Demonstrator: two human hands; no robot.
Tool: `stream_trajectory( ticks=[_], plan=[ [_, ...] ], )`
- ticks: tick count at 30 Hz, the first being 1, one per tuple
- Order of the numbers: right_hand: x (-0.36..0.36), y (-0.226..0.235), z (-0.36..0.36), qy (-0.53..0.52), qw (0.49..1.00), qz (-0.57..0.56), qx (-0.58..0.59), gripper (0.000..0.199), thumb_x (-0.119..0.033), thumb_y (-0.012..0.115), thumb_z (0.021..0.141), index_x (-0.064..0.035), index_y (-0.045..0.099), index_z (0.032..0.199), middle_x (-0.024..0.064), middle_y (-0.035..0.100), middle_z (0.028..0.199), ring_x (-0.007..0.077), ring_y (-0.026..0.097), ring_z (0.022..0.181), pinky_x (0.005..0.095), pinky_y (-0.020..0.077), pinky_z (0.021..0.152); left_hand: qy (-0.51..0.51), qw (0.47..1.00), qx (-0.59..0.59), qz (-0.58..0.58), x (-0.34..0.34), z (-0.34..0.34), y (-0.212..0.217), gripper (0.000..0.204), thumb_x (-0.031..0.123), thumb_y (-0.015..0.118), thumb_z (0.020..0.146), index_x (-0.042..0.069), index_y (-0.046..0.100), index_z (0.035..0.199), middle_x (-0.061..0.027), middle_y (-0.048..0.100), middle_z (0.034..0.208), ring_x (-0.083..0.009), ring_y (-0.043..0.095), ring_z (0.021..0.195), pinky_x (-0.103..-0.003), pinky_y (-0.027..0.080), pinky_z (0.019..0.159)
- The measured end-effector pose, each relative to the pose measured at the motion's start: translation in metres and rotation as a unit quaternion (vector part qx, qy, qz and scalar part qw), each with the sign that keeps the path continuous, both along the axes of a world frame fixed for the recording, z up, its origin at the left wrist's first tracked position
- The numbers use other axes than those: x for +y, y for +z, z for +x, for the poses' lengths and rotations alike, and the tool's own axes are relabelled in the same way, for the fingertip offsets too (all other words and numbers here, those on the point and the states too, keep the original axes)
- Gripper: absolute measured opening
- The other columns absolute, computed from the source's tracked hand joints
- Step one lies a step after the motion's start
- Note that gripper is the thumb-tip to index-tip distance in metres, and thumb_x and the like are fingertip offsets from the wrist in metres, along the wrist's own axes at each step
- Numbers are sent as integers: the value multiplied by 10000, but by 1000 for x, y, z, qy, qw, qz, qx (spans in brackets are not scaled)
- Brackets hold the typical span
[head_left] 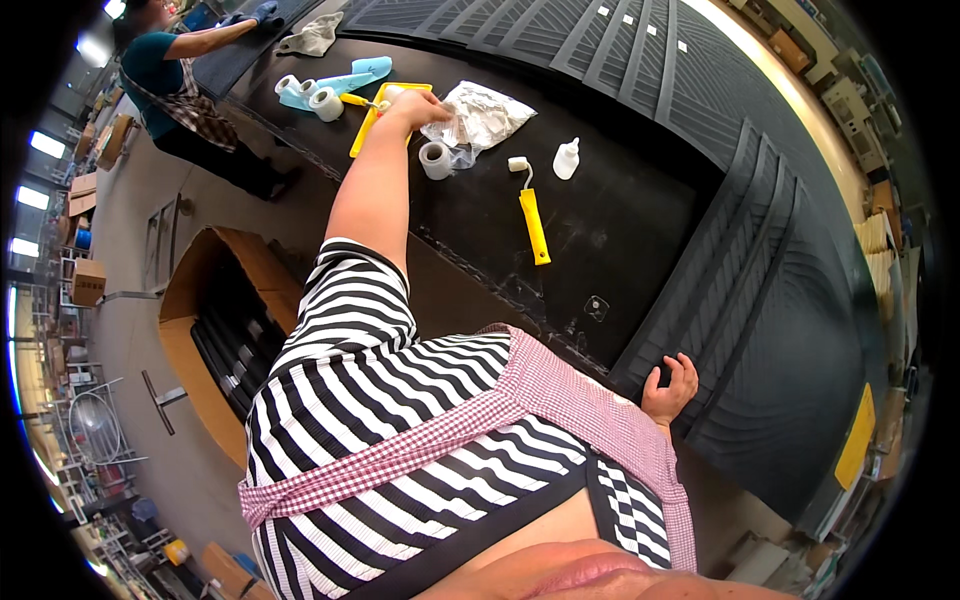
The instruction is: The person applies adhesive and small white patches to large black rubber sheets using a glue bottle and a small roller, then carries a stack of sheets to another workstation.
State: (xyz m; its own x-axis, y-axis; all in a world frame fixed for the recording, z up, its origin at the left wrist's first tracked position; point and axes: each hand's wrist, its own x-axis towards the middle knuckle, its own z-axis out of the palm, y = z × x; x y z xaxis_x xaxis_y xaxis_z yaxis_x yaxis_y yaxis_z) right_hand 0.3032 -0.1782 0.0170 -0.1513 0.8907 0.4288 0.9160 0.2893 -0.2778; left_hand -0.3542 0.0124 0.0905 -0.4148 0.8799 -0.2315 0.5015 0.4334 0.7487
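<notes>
My left arm stretches across the black table, and my left hand [415, 108] is at the near-left edge of a crumpled clear plastic bag [490, 112] with white contents. Its fingers are together and bent onto the plastic; the fingertips are partly hidden. Just under that hand lies a yellow tray [358, 140], and a white roll [435, 160] stands close by. My right hand [674, 388] is low at the right, beside a dark ribbed panel [720, 300], with fingers bent, apart and holding nothing.
A small paint roller with yellow handle [535, 228] and a white squeeze bottle [566, 158] lie on the table. White rolls [325, 104] and blue sheeting [370, 68] are at far left. An open cardboard box [180, 345] with black strips stands left. Another person [165, 90] works beyond.
</notes>
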Motion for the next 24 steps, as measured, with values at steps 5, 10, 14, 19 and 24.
stream_trajectory(
  ticks=[5,10,14,19,24],
  plan=[
    [-1,1,0,-8,1000,-7,-7,295,-163,708,746,-119,664,1035,87,580,1253,315,510,1207,439,352,1058,83,900,-395,164,-40,10,31,228,112,692,901,33,611,1099,-115,691,993,-242,696,989,-367,553,928],
    [-3,-1,-1,-10,1000,0,-9,291,-171,708,749,-120,665,1032,87,584,1255,312,514,1205,438,353,1058,35,764,-594,249,-79,56,29,158,45,570,913,-19,567,1057,-206,648,1125,-347,669,1072,-431,566,940],
    [-1,0,-2,-8,1000,-1,-9,280,-176,706,753,-118,670,1024,86,595,1247,311,520,1204,434,355,1059,108,686,-687,214,-99,97,2,231,58,571,918,-37,559,1128,-159,634,1099,-255,646,996,-338,589,810],
    [-2,0,-3,-10,1000,-5,-17,280,-174,701,756,-119,670,1029,81,593,1254,309,518,1209,435,357,1057,136,723,-665,132,-108,116,-31,194,151,598,990,15,554,1122,-75,600,997,-142,596,846,-273,544,706],
    [-2,-1,-5,-15,1000,-4,-26,283,-178,697,764,-124,666,1039,78,591,1258,307,516,1211,434,355,1060,116,780,-600,132,-113,123,-39,208,197,568,1013,96,568,1195,-27,589,959,-114,584,826,-264,534,701]
  ],
)
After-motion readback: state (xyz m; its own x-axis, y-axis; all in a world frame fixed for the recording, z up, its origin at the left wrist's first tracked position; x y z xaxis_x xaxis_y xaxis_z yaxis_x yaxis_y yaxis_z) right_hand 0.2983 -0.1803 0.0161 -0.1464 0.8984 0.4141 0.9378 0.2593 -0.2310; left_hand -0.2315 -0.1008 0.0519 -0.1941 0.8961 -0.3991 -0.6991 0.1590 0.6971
